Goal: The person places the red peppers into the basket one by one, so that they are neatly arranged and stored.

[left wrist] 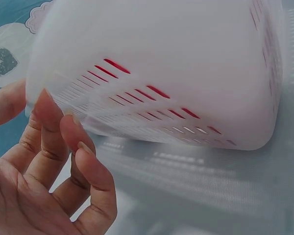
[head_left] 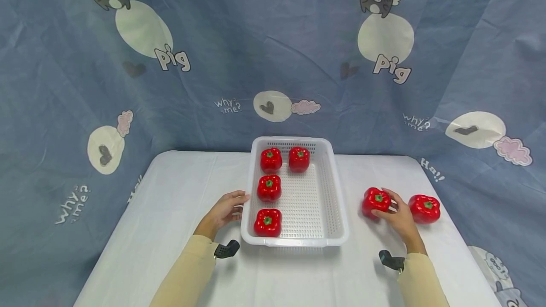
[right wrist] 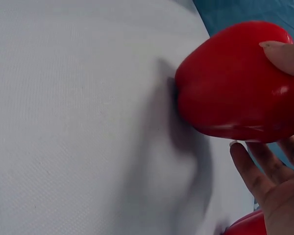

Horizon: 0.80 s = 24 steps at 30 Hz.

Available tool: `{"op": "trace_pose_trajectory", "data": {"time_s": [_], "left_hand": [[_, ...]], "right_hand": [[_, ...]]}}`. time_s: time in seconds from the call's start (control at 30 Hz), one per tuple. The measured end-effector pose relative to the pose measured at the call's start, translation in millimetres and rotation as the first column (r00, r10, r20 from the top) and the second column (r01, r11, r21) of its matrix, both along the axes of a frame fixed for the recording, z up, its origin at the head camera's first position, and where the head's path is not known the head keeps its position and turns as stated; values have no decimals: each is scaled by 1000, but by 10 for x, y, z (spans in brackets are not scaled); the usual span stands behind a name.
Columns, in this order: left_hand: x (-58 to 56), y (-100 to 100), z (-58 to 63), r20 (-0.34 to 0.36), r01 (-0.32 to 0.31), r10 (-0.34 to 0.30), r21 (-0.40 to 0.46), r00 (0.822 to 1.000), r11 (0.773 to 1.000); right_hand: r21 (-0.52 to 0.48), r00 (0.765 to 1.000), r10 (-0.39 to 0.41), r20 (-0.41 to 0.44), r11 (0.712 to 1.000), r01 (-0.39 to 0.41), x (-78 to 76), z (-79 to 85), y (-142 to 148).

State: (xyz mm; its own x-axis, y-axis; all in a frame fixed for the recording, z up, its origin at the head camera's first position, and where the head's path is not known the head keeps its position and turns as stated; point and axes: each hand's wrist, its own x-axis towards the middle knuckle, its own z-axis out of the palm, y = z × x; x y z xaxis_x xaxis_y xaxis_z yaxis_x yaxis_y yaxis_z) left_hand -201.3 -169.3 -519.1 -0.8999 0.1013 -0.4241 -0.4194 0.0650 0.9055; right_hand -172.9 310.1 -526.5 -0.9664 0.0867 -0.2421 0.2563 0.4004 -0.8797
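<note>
On the right of the table, my right hand [head_left: 400, 216] holds a red bell pepper [head_left: 375, 202] with a green stem, thumb on one side and fingers on the other. In the right wrist view the pepper [right wrist: 235, 85] is large above its shadow; whether it touches the table is hard to tell. A second pepper [head_left: 424, 209] lies just right of that hand. At the left side of a white plastic basket [head_left: 343, 203], my left hand [head_left: 223, 210] grips the rim, with bent fingertips [left wrist: 48, 105] against the outer wall.
Several red peppers stand inside the basket, most in a column along its left side, another pepper [head_left: 299, 159] at the back. The basket's right part shows bare mesh. A blue patterned cloth [head_left: 204, 60] hangs behind the white table [head_left: 183, 188].
</note>
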Motion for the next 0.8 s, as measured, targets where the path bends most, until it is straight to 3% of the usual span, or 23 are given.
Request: {"op": "trace_pose_trajectory", "data": {"time_s": [0.3,0.8], "left_hand": [[-27,-4,-37,6,-3,3,1,1000,1000],[-32,-12,-38,19,2,-2,7,1000,1000]], "right_hand": [[33,1000,26,12,999,-26,-17,58,-28],[11,997,60,-45,998,-60,1,308,-76]]}}
